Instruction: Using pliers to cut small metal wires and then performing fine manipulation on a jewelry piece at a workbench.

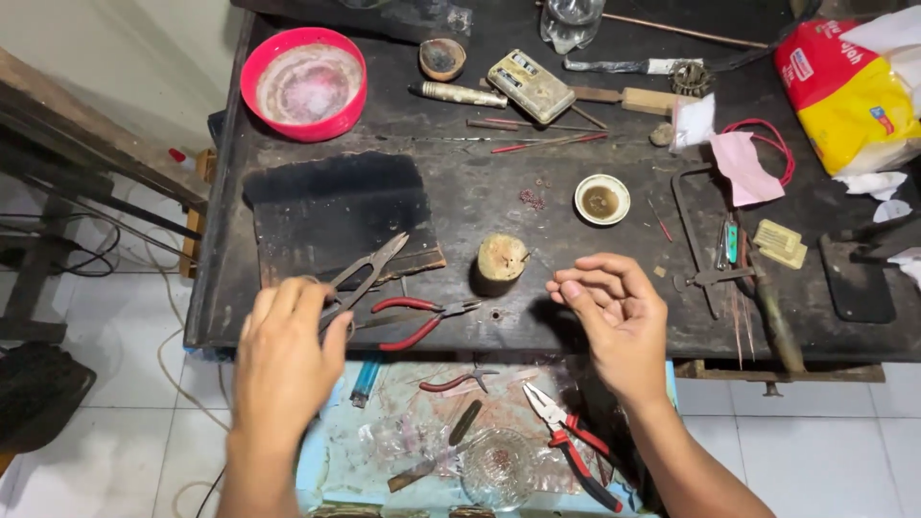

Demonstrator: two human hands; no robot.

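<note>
Your left hand [283, 350] sits at the lower left of the frame, fingers curled together around the handles of the metal shears [369, 273], whose open blades point up and to the right over the dark slab [331, 216] on the black workbench [480, 192]. Just right of that hand, the red-handled pliers [417, 318] lie flat on the bench edge, touching nothing you hold. Your right hand [614, 317] hovers at centre right, thumb and fingertips drawn together in a pinch; whatever sits between them is too small to make out. Between your two hands stands the short wooden stump [501, 261], upright, near the bench's front edge. Behind it, toward the upper middle, a small white dish [602, 200] rests alone. The pink bowl [304, 82] is at the upper left, well apart from both hands. A yellow and red bag [849, 91] fills the upper right corner. Below the bench, bottom centre, a second pair of pliers [571, 441] lies on the cluttered blue tray [331, 451].
</note>
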